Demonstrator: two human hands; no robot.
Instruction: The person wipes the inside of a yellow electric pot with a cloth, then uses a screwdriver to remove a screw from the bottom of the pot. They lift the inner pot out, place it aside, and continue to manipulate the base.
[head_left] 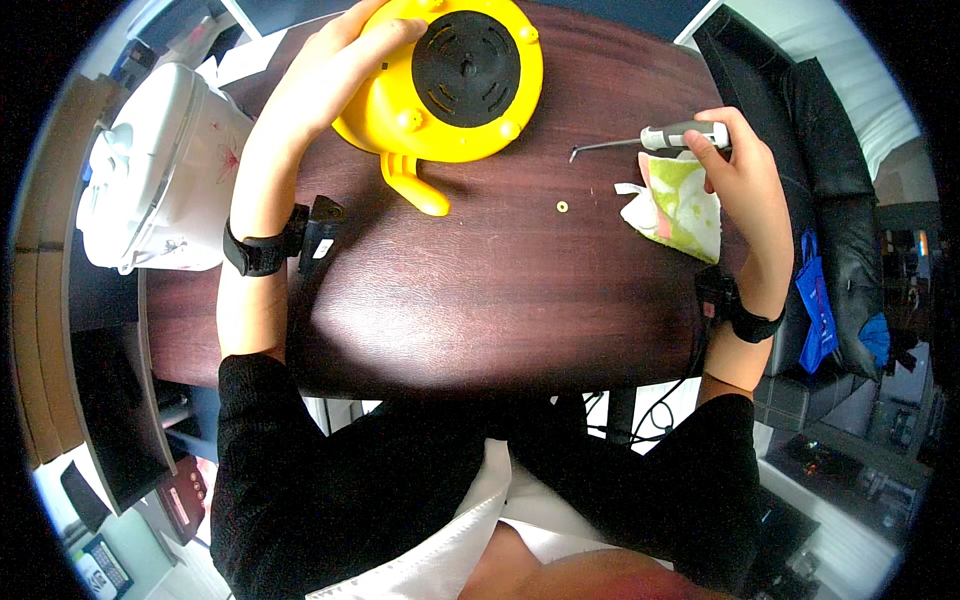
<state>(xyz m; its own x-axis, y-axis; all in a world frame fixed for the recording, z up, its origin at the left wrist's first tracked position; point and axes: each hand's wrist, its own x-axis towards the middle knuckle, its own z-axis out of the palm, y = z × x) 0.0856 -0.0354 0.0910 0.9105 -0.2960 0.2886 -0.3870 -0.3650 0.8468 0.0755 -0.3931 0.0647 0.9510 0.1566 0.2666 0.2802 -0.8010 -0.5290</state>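
At the far side of the table my left hand [345,60] is closed on the edge of a yellow round plastic appliance [385,115]. Its underside faces me, with a black slotted disc [468,68], several small yellow feet and a curved yellow handle or spout [415,187] jutting toward me. On the right, my right hand [735,165] grips the grey and white handle of a hand tool [685,136]. The tool's thin metal shaft ends in a bent tip, pointing left above the table. A small pale yellow ring [562,207] lies on the wood between my hands.
Below my right hand lies a green and white cloth [678,205]. A white lidded bucket [190,170] stands on the left of the dark wooden table [480,300]. Past the right edge is a black sofa [840,180] with a blue item [815,305] on it.
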